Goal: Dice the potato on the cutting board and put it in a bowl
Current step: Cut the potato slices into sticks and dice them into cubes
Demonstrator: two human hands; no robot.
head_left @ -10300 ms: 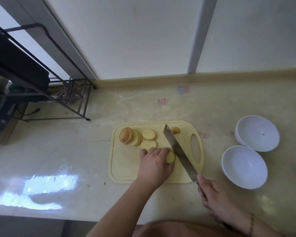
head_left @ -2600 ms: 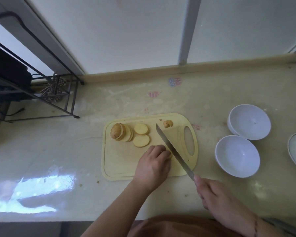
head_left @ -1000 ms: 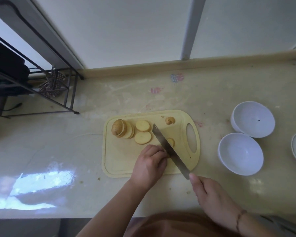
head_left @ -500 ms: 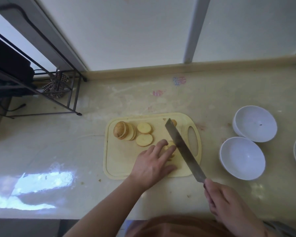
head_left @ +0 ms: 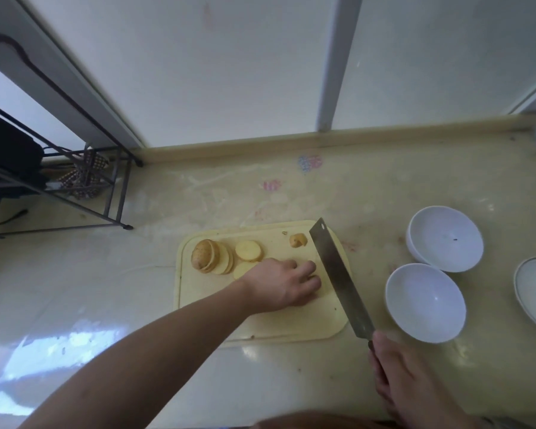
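Several pale potato rounds (head_left: 248,250) on the board (head_left: 291,323), left fingers (head_left: 307,269) curled there, right hand (head_left: 406,376) gripping knife (head_left: 338,277).

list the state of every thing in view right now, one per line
potato: partly sliced, rounds leaning in a stack, uncut end piece apart
cutting board: flat on counter
knife: gripped by right hand, blade over board
left hand: fingers on potato pieces
near bowl: upright, empty
far bowl: upright, a dark speck inside

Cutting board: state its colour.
The cutting board is pale yellow, plain and unpatterned; the head view shows it.
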